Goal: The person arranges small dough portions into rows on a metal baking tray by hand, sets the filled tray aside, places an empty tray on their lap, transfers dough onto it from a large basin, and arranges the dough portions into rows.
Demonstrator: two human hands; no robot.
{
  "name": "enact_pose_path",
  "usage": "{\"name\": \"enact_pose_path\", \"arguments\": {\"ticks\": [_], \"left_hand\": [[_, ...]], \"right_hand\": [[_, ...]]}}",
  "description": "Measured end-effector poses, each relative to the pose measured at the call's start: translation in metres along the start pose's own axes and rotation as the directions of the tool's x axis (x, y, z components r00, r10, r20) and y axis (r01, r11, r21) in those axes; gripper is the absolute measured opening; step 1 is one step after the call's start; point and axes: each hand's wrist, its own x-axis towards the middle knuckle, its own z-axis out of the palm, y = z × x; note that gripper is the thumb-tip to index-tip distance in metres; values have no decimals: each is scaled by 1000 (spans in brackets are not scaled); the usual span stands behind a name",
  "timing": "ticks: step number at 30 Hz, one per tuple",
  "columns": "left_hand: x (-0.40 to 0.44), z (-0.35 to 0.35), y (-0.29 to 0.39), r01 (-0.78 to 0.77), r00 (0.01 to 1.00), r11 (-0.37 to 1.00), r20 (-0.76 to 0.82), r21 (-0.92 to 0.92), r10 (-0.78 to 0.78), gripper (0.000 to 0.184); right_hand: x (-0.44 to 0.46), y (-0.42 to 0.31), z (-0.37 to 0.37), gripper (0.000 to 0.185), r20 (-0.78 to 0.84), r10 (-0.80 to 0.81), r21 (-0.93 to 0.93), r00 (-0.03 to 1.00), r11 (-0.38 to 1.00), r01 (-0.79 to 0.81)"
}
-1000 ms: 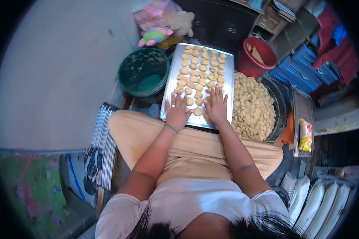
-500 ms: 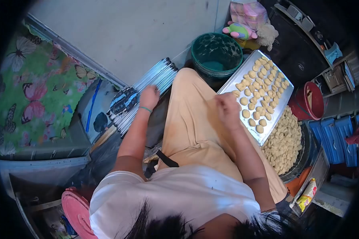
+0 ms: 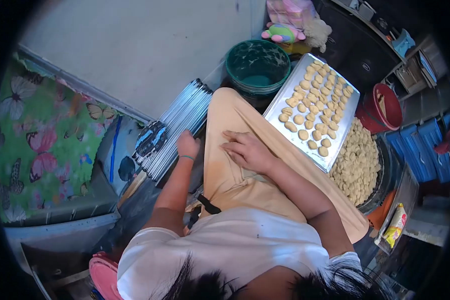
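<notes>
My left hand (image 3: 188, 145), with a thin green band at the wrist, is closed at the right edge of a stack of metal trays (image 3: 185, 112). What its fingers hold, if anything, is hidden. A dark and blue patterned bundle (image 3: 151, 137) lies on the near end of that stack. Above my lap, my right hand (image 3: 250, 152) has its fingers apart and holds nothing. Right of it, a metal tray (image 3: 273, 114) carries rows of small round dough pieces (image 3: 312, 108). Beside this tray, a dark basin (image 3: 381, 172) is heaped with more dough pieces (image 3: 357, 165).
A green bucket (image 3: 257, 67) stands against the wall, with a stuffed toy (image 3: 283, 33) behind it. To the right are a red bucket (image 3: 386, 107), blue crates (image 3: 419, 152) and a yellow packet (image 3: 396, 226). Butterfly-patterned cloth (image 3: 45, 135) covers the left side.
My right hand has moved left from the dough tray's edge to above my lap, and its fingers have spread. My left hand has shifted slightly down along the tray stack. The view has tilted a little.
</notes>
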Motion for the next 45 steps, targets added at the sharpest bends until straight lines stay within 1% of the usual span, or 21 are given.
{"name": "enact_pose_path", "arguments": {"ticks": [2, 10, 14, 17, 20, 21, 22, 24, 25, 27, 28, 30, 32, 33, 35, 37, 38, 39, 40, 42, 45], "left_hand": [[-3, 2, 2, 82, 968, 995, 244, -60, -65, 33], [-23, -95, -1, -145, 985, 989, 84, -39, 148, 31], [-27, -216, 48, -300, 951, 936, -135, -185, 278, 33], [-26, -281, 110, -414, 910, 871, -126, -264, 395, 24], [-20, -282, 171, -666, 717, 743, -331, -66, 614, 26], [-25, -285, 200, -637, 760, 764, -251, -102, 600, 28], [-32, -285, 230, -602, 796, 787, -169, -134, 581, 30], [-31, -259, 267, -785, 580, 619, -314, 30, 751, 31], [-29, -246, 283, -795, 568, 604, -287, 50, 771, 32], [-30, -218, 311, -797, 576, 599, -202, 74, 792, 31], [-34, -206, 321, -791, 593, 606, -144, 80, 792, 30], [-43, -190, 332, -827, 558, 549, -50, -123, 828, 35], [-34, -181, 328, -874, 480, 452, -163, -180, 862, 43], [-25, -177, 324, -893, 441, 400, -222, -206, 870, 46], [26, -163, 303, -809, 455, 562, -422, 173, 785, 54], [68, -148, 286, -496, 707, 844, -471, 202, 528, 55], [117, -117, 263, -433, 886, 881, -267, -189, 379, 53], [154, -82, 246, -223, 961, 823, 21, -523, 274, 52], [156, -62, 251, -244, 928, 734, 67, -634, 366, 48], [143, -30, 266, -221, 831, 526, 123, -821, 542, 41], [122, -3, 296, -436, 856, 614, -92, -658, 509, 32]], "right_hand": [[-2, 0, -1, 28, 6, -1, 4, 1000, 1000, 1], [-15, 11, -11, 27, -25, 90, 77, 996, 993, -88], [8, -3, -10, 58, 62, 237, 384, 970, 891, -242], [31, -35, -29, 99, 381, 274, 697, 883, 543, -469], [43, -53, -23, 118, 230, 218, 798, 948, 516, -312], [46, -59, -25, 121, 198, 249, 823, 948, 483, -299], [46, -60, -31, 119, 181, 291, 803, 940, 508, -312], [46, -60, -43, 114, 144, 364, 761, 920, 554, -338], [42, -51, -31, 95, 45, 417, 917, 908, 344, -203], [26, -34, -39, 67, -103, 439, 962, 893, 272, -23], [19, -30, -38, 62, -188, 502, 981, 844, 143, 133], [-7, -6, -41, 59, -156, 750, 982, 643, 187, 21], [-38, 22, -68, 52, -174, 774, 984, 609, 116, 133], [-57, 41, -82, 54, -261, 782, 965, 565, 221, 140], [-81, 51, -123, 55, -307, 750, 948, 586, 187, 256], [-124, 85, -147, 61, -287, 736, 949, 613, 133, 285], [-127, 76, -166, 59, -260, 799, 942, 542, 86, 325], [-141, 87, -180, 57, -280, 798, 943, 533, 125, 307], [-156, 102, -192, 53, -295, 755, 951, 585, 171, 259], [-187, 146, -203, 43, -310, 900, 949, 305, 312, 46], [-196, 166, -211, 35, -564, 822, 743, 76, 545, -388]]}}
